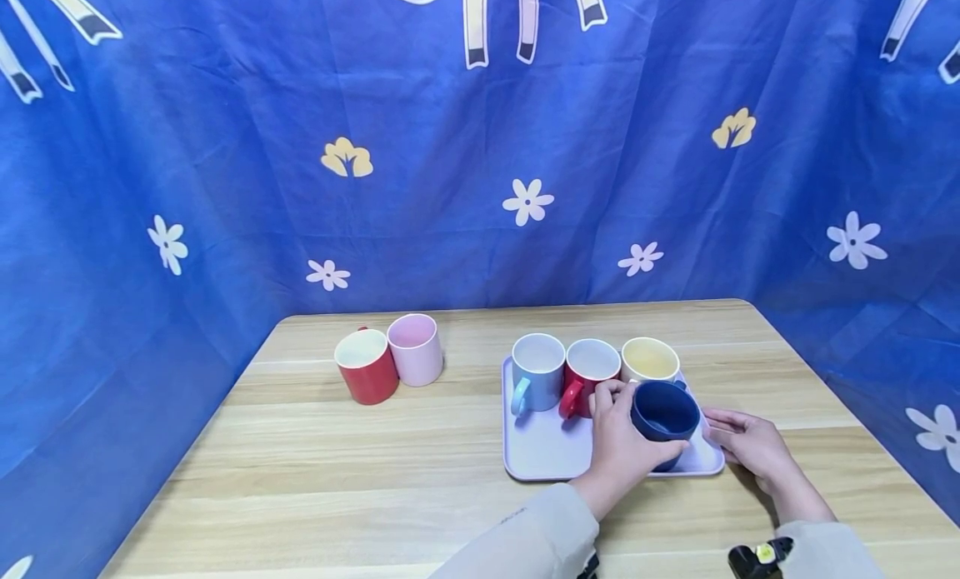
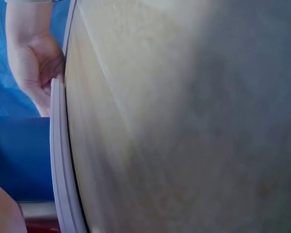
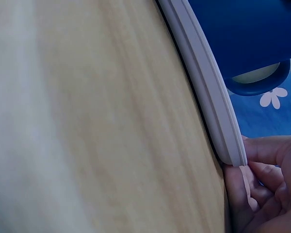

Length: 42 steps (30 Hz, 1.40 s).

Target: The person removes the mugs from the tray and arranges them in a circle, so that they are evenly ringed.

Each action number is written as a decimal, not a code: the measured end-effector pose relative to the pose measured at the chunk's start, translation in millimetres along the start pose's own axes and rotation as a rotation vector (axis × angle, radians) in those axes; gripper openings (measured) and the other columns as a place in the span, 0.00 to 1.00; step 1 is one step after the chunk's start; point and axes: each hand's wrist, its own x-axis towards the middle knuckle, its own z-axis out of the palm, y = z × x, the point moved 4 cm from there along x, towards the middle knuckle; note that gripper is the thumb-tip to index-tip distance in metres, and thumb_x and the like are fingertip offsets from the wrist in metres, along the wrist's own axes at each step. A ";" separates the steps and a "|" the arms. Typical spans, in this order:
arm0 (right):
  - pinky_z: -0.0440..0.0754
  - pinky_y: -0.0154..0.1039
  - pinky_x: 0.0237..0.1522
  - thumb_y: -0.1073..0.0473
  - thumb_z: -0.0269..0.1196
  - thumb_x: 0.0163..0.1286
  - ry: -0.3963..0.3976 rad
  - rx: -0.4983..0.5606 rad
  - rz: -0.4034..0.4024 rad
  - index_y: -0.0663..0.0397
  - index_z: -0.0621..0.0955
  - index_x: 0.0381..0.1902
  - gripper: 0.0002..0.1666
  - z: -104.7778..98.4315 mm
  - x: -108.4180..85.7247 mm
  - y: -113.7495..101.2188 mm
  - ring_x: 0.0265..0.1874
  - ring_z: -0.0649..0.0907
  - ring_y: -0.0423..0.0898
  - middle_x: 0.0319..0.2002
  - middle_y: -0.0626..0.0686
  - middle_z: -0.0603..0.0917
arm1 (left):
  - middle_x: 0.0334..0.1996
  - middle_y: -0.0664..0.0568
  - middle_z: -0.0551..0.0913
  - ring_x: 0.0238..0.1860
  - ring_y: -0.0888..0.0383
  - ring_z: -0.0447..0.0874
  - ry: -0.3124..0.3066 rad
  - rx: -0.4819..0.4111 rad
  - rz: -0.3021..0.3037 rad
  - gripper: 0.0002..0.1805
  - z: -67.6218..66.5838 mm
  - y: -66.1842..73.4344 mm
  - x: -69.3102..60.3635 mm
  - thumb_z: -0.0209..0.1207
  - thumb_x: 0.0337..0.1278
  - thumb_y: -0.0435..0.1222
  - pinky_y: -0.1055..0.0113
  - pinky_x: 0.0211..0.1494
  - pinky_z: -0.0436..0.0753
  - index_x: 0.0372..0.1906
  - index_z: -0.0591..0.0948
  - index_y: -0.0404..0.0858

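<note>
The left hand grips a dark blue mug at the front right of a pale lilac tray, thumb in front and fingers at its left side. At the tray's right edge, the right hand pinches the rim, seen also in the right wrist view, where the hand holds the tray edge. Behind the blue mug stands a cream mug. A red mug and a light blue mug stand to the left on the tray, handles facing front.
Left on the wooden table, off the tray, stand a red mug with a cream inside and a pink mug, side by side. A blue patterned cloth hangs behind the table and along its sides.
</note>
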 end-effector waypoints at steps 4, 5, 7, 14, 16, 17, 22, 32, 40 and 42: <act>0.83 0.35 0.37 0.65 0.62 0.65 0.002 -0.011 0.003 0.78 0.67 0.61 0.31 0.2 -0.3 -1.3 0.35 0.82 0.34 0.47 0.61 0.83 | 0.47 0.58 0.69 0.54 0.60 0.63 -0.001 -0.007 0.017 0.41 -0.5 -0.8 -0.8 0.82 0.15 0.48 0.70 0.54 0.71 0.50 0.80 0.48; 0.83 0.35 0.36 0.65 0.62 0.65 0.003 -0.016 0.003 0.78 0.67 0.61 0.31 0.1 -0.5 -1.6 0.35 0.82 0.34 0.47 0.62 0.83 | 0.48 0.57 0.70 0.54 0.60 0.63 -0.001 -0.009 0.024 0.42 -1.0 -0.6 -1.1 0.82 0.16 0.48 0.70 0.54 0.71 0.51 0.79 0.48; 0.83 0.35 0.36 0.65 0.62 0.65 0.005 -0.022 0.005 0.78 0.67 0.61 0.31 0.0 -0.7 -2.0 0.35 0.82 0.34 0.47 0.62 0.83 | 0.48 0.57 0.72 0.54 0.60 0.64 -0.001 -0.009 0.039 0.42 -2.0 -0.1 -1.6 0.81 0.17 0.48 0.71 0.53 0.71 0.51 0.79 0.47; 0.83 0.34 0.36 0.64 0.63 0.64 0.003 -0.027 0.018 0.77 0.68 0.61 0.31 -0.2 -1.5 -2.0 0.34 0.82 0.34 0.46 0.59 0.84 | 0.48 0.58 0.76 0.53 0.62 0.68 -0.034 -0.062 0.025 0.42 -5.8 0.4 -2.1 0.81 0.20 0.48 0.70 0.53 0.72 0.53 0.78 0.48; 0.82 0.34 0.36 0.64 0.63 0.64 0.003 -0.024 0.022 0.77 0.68 0.61 0.31 -0.2 -1.7 -2.1 0.34 0.82 0.34 0.46 0.58 0.84 | 0.48 0.59 0.75 0.53 0.62 0.69 -0.037 -0.077 0.022 0.41 -7.1 1.0 -1.7 0.80 0.21 0.48 0.69 0.53 0.72 0.53 0.78 0.48; 0.82 0.34 0.36 0.64 0.63 0.64 0.002 -0.021 0.022 0.77 0.68 0.61 0.31 -0.2 -1.8 -2.1 0.34 0.82 0.34 0.46 0.58 0.84 | 0.48 0.59 0.75 0.53 0.63 0.69 -0.037 -0.083 0.024 0.41 -7.8 1.6 -1.4 0.80 0.21 0.48 0.69 0.54 0.72 0.53 0.78 0.48; 0.83 0.34 0.36 0.64 0.63 0.64 0.000 -0.013 0.016 0.78 0.67 0.61 0.32 -0.1 -1.6 -2.1 0.34 0.82 0.33 0.46 0.58 0.84 | 0.47 0.58 0.77 0.52 0.63 0.70 -0.024 -0.110 0.050 0.40 -13.2 6.9 1.1 0.80 0.22 0.48 0.68 0.53 0.72 0.53 0.78 0.47; 0.82 0.34 0.36 0.64 0.63 0.64 0.006 -0.032 0.012 0.78 0.67 0.61 0.32 -1.1 -1.2 -2.1 0.34 0.82 0.33 0.47 0.61 0.83 | 0.48 0.57 0.77 0.53 0.63 0.70 0.003 -0.121 0.084 0.41 -28.0 23.2 10.8 0.79 0.23 0.48 0.66 0.52 0.73 0.54 0.78 0.45; 0.83 0.34 0.36 0.65 0.63 0.64 0.007 -0.026 0.011 0.78 0.68 0.60 0.31 -0.2 -1.3 -2.1 0.34 0.82 0.33 0.47 0.60 0.83 | 0.48 0.59 0.76 0.51 0.65 0.70 0.002 -0.157 0.087 0.41 -43.1 36.7 20.7 0.79 0.23 0.48 0.67 0.51 0.74 0.55 0.77 0.49; 0.83 0.34 0.36 0.64 0.63 0.64 0.004 -0.030 0.009 0.78 0.68 0.60 0.31 -0.6 -1.2 -2.0 0.34 0.82 0.34 0.47 0.60 0.83 | 0.48 0.58 0.76 0.51 0.65 0.70 0.009 -0.187 0.098 0.42 -48.3 40.5 23.8 0.80 0.22 0.47 0.68 0.51 0.74 0.55 0.77 0.49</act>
